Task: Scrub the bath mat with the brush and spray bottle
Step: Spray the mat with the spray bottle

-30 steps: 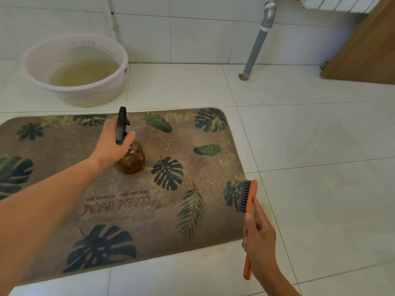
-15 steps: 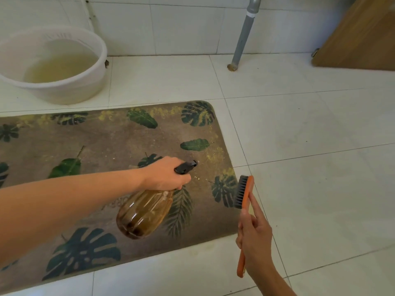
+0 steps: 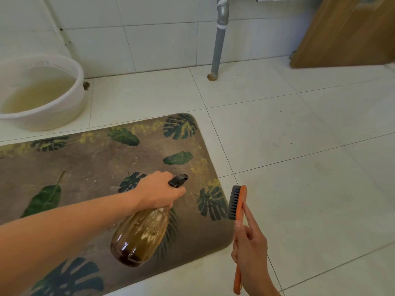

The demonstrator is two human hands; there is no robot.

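Head view: a brown mat (image 3: 89, 165) printed with dark green leaves lies flat on the white tiled floor (image 3: 303, 171), filling the near left of the scene, its rounded right corners in sight.

The left hand (image 3: 159, 190) reaches in from the near left and is clenched round the neck of an amber bottle (image 3: 141, 238). The bottle is tilted, its base toward the camera and its black spray head (image 3: 178, 180) pointing right, above the right part of the mat. Dark liquid sits in the low end of the bottle. Whether a finger presses the trigger cannot be told.

The right hand (image 3: 251, 246) comes in from the near right edge and grips the handle of an orange brush (image 3: 242, 199), one finger stretched along its back. The brush stands on edge, its dark bristles (image 3: 234, 202) facing left toward the mat. It is just beside the mat's right edge; whether it touches mat or floor cannot be told.

At far left a white basin (image 3: 80, 82) holding cloudy yellowish water stands on the floor, just beyond the mat's far edge. A grey pipe (image 3: 220, 39) runs down the tiled wall (image 3: 149, 39) to the floor at far centre. A wooden door (image 3: 346, 30) stands at far right.
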